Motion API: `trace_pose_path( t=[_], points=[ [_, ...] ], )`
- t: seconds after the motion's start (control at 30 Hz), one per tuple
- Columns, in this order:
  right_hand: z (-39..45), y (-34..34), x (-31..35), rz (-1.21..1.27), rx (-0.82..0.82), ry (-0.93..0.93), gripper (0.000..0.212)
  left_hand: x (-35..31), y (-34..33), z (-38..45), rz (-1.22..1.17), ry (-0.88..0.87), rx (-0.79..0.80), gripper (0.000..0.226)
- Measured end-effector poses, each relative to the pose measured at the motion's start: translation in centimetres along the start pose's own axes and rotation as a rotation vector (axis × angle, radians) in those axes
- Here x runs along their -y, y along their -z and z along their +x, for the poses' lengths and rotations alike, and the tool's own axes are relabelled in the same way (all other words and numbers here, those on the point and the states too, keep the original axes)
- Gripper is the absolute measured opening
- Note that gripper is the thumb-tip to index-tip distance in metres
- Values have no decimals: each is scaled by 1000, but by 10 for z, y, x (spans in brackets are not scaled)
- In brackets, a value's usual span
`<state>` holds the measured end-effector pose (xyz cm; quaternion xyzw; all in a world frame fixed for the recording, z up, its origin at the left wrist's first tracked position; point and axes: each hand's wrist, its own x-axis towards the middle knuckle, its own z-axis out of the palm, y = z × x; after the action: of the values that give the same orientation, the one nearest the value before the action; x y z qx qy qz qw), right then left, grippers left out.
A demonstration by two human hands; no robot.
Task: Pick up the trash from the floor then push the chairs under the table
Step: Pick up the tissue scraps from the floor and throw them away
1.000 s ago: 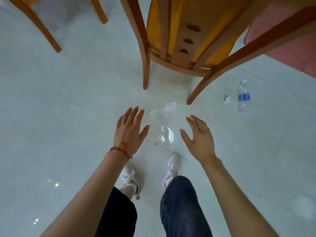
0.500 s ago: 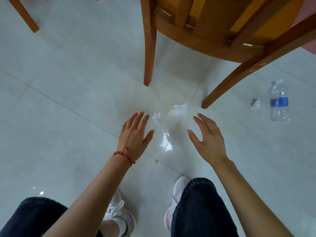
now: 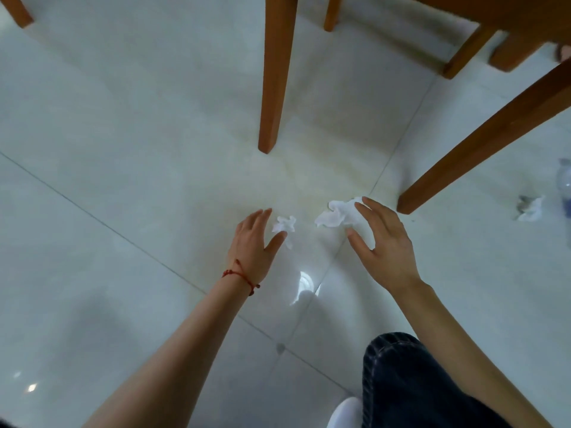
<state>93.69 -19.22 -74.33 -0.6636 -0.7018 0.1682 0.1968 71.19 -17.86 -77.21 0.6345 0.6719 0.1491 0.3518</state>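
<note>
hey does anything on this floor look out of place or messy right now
Yes, litter on the tiles. Two crumpled white tissues lie by the open hands, a small one at the left hand and a bigger one under the right hand. Farther right lie another crumpled scrap and a plastic bottle.

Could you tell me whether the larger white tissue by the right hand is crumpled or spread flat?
Crumpled: the larger white tissue lies bunched and creased beside the right hand.

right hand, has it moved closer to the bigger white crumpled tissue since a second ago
Yes. The right hand has moved forward toward the near wooden chair leg, and its fingers now overlap the bigger white crumpled tissue.
</note>
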Motion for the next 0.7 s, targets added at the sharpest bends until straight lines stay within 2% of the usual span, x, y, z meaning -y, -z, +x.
trace_pose_path(
  t=[0.17,0.37,0.53,0.7],
  points=[
    [4,-30,-21,39,-103,0,43,21,-34,26,-117,57,-11,66],
    [-13,-52,-39,86,-124,-73,47,40,-33,46,6,-106,72,81],
    [-24,-66,-48,80,-136,-49,44,29,-45,51,10,-211,22,66],
    [-20,-66,-53,103,-162,-49,44,13,-57,50,-97,-242,-92,33]
  ],
)
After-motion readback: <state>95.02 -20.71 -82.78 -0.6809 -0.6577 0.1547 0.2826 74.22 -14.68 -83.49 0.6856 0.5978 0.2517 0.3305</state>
